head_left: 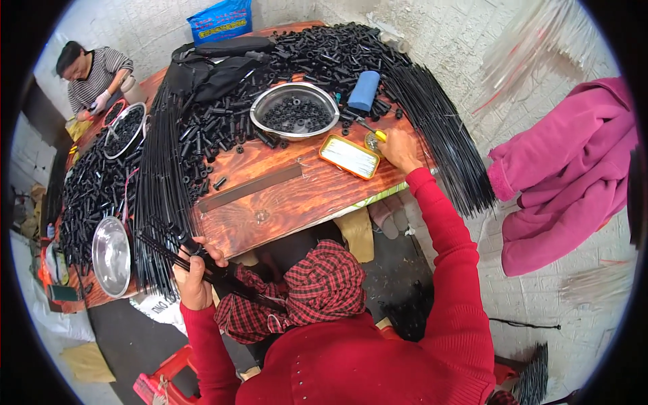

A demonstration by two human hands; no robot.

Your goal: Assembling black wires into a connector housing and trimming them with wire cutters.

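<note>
My left hand (194, 278) is closed around several thin black rods (162, 251), near the table's front left edge. A thicker black piece (177, 233) lies along them at the fingers, and their other end runs down across my lap. At the right of the table my right hand (401, 151) grips a yellow-handled tool (381, 136) with a thin metal shaft pointing away to the left; its exact kind is unclear. Beside it, a small round tin (370, 142) is partly covered by the hand. A yellow-rimmed tray (349, 156) of thin white sticks stands just left of the tin.
A steel bowl (256, 121) of small black rings stands behind the tray, near a blue block (364, 90). Short black tubes (324, 50) are heaped behind. Long black rods (445, 135) drape over the right edge. A flat dark bar (253, 187) lies in front. A co-worker (101, 81) sits far left.
</note>
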